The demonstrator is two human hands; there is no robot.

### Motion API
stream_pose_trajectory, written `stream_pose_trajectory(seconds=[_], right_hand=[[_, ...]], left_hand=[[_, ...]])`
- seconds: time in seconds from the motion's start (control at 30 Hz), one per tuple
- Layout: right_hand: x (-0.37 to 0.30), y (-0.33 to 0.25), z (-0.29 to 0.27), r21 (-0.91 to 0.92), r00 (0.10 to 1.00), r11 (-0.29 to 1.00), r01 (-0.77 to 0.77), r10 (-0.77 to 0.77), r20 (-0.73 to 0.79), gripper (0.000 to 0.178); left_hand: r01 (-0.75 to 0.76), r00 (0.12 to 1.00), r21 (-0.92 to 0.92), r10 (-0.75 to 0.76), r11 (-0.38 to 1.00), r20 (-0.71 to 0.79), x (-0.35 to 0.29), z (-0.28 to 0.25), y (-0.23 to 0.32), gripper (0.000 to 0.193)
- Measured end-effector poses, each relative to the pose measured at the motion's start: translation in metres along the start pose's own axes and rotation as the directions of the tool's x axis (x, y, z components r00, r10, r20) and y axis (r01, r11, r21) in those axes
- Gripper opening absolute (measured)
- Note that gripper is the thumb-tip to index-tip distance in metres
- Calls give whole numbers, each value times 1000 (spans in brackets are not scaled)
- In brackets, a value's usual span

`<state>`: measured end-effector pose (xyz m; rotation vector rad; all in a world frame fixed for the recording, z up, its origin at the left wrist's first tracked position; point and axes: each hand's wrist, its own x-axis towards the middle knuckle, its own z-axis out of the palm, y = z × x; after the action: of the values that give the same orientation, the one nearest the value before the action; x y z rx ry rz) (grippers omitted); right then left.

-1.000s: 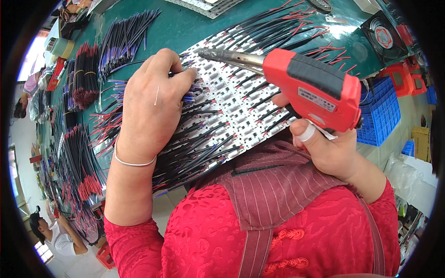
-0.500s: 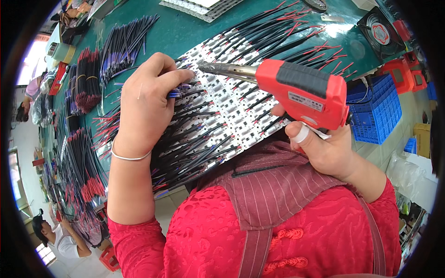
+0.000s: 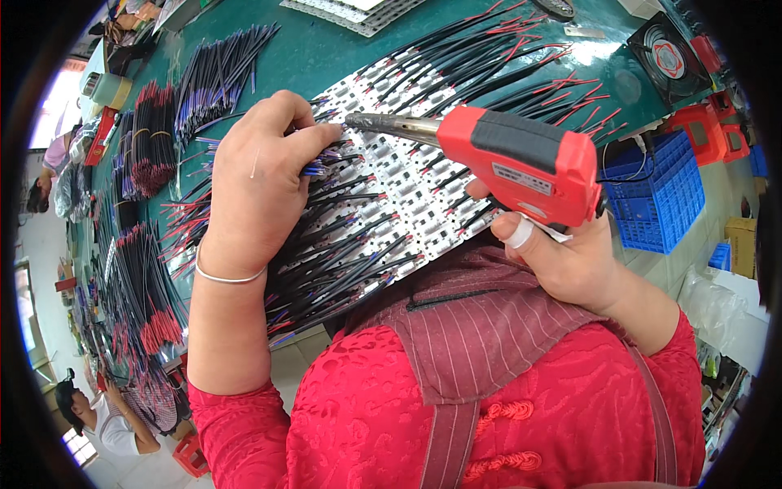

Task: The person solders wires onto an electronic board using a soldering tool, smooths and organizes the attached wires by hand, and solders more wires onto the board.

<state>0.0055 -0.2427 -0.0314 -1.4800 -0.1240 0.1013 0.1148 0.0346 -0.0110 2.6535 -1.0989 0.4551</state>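
Note:
A red and black soldering gun point(image 3: 521, 155) is gripped in my right hand point(image 3: 570, 265), its thumb wrapped with white tape. The gun's metal barrel points left, and its dark tip sits close to my left fingertips. Bent over the left part of a white circuit board panel point(image 3: 411, 191), my left hand point(image 3: 265, 175) pinches a thin wire, mostly hidden by the fingers. Purple-tipped wires point(image 3: 326, 160) show below those fingers. Rows of black wires with red ends point(image 3: 489, 77) fan out from the panel's far right side, and more dark wires point(image 3: 326, 269) spread along its near left.
Banded wire bundles point(image 3: 152, 143) and loose purple-tipped wires point(image 3: 220, 77) lie on the green table point(image 3: 314, 61) at left. More boards point(image 3: 358, 12) are at the back. A small fan point(image 3: 666, 57) stands far right, above a blue crate point(image 3: 656, 191). Another person point(image 3: 110, 420) sits lower left.
The soldering gun and my right hand have shifted slightly left, bringing the tip nearer my left fingertips. My left hand stays almost in place.

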Motion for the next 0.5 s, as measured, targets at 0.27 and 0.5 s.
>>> stream_pose_trajectory(seconds=[0.27, 0.5], right_hand=[[2, 0, -2, -274, 984, 947, 167, -144, 103, 28], [1, 1, 0, -60, 998, 998, 5, -2, 56, 29]], left_hand=[[-57, 998, 87, 58, 995, -11, 0, -1, 3, 39], [-70, 997, 111, 71, 991, -6, 0, -1, 4, 35]])
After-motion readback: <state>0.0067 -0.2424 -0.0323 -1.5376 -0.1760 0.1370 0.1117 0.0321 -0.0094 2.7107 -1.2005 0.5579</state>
